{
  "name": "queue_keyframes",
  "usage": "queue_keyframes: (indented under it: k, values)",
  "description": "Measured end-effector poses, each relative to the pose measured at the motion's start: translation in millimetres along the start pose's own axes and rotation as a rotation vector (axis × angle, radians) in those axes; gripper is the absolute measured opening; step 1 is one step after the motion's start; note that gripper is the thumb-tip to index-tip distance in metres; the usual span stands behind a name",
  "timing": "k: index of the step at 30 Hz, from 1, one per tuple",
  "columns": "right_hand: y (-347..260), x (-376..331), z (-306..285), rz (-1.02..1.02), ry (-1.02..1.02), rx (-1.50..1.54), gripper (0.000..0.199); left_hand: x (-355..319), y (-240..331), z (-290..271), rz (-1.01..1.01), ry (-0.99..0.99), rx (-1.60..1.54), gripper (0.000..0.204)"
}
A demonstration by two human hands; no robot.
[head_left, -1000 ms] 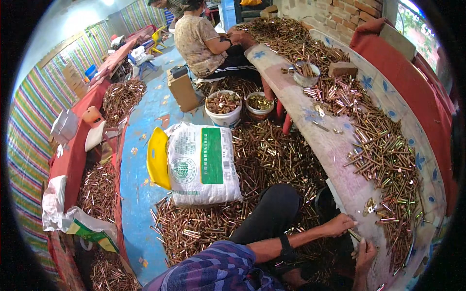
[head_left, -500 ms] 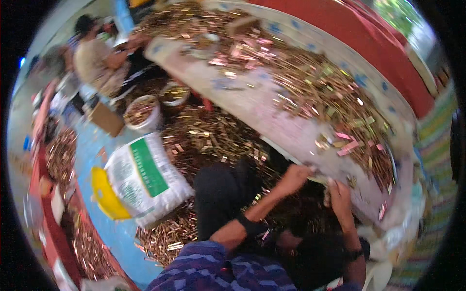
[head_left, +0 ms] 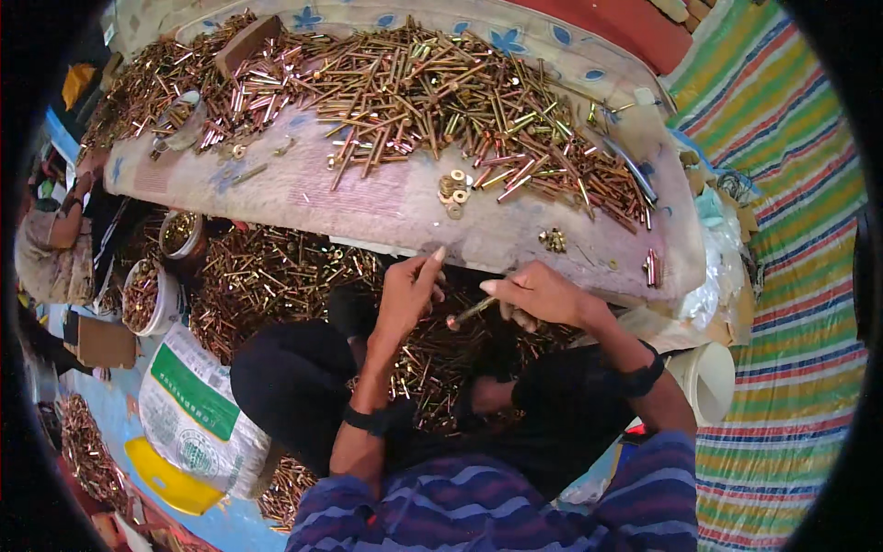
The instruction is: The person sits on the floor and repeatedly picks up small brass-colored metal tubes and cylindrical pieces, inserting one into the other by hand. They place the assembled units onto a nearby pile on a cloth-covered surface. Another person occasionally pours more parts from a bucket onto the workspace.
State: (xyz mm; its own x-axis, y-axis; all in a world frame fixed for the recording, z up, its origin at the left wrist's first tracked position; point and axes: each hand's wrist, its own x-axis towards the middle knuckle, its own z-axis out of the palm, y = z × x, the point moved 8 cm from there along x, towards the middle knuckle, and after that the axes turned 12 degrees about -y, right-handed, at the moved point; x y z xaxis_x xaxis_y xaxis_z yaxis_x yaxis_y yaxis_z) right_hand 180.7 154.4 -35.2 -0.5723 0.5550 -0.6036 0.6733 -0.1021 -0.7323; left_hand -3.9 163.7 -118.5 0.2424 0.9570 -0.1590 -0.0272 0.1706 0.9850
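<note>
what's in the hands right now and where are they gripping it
The right hand pinches one end of a brass-coloured bolt in its fingers; whether the left hand holds anything cannot be told.

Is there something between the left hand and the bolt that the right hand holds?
Nothing visible. The right hand holds the bolt with its free end toward the left hand. Between them is only an open gap, above the loose bolts on the floor.

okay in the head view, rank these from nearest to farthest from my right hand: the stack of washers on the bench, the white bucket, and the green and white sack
From the right hand:
1. Stack of washers, on the bench just ahead.
2. White bucket, low on the right.
3. Green and white sack, far left on the floor.
</note>
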Motion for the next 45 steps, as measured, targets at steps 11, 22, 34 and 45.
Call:
queue_keyframes:
  k: [11, 22, 34, 45]
  values:
    - [-31, 73, -105, -0.202, 0.426, -0.287, 0.034, 2, 3, 1, 0.014, -0.002, 0.039, 0.029]
    - [-59, 196, -158, -0.124, 0.777, -0.529, 0.044, 13, -11, -3, -0.024, 0.014, -0.026, 0.03]
    - [-39, 130, -171, -0.208, 0.508, -0.229, 0.031, 14, 2, -1, 0.021, 0.021, 0.049, 0.029]
    - [1, 11, -79, -0.056, 0.073, -0.074, 0.028, 2, 33, 17, 0.301, 0.067, 0.361, 0.044]
